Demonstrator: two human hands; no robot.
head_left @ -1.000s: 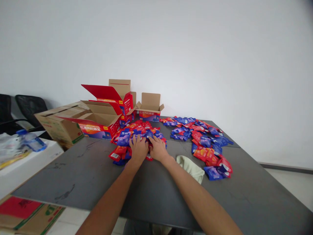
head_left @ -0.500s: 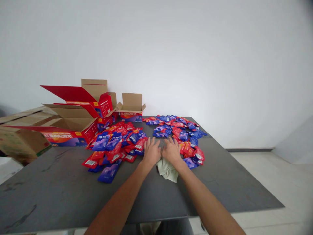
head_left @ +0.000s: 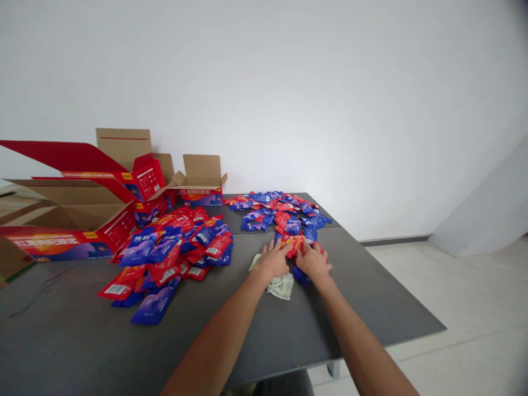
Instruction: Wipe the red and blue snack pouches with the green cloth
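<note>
My left hand (head_left: 274, 260) lies flat with fingers stretched out, partly over a pale green cloth (head_left: 282, 286) and touching the near edge of the right pile of red and blue sachets (head_left: 284, 215). Beside it, my right hand (head_left: 312, 260) rests fingers forward on the same pile's nearest sachets. A second, larger pile of red and blue sachets (head_left: 173, 247) spreads to the left on the dark grey table (head_left: 371, 297). Neither hand grips anything that I can see.
Open red and blue cartons (head_left: 74, 220) stand at the left, one with its red lid raised. A smaller open carton (head_left: 202, 184) sits at the back by the white wall. The table's right edge drops to a light floor (head_left: 466, 330).
Both hands have moved right, from the left pile across the cloth to the near edge of the right pile. The view has swung right, so the cartons have slid toward the left edge.
</note>
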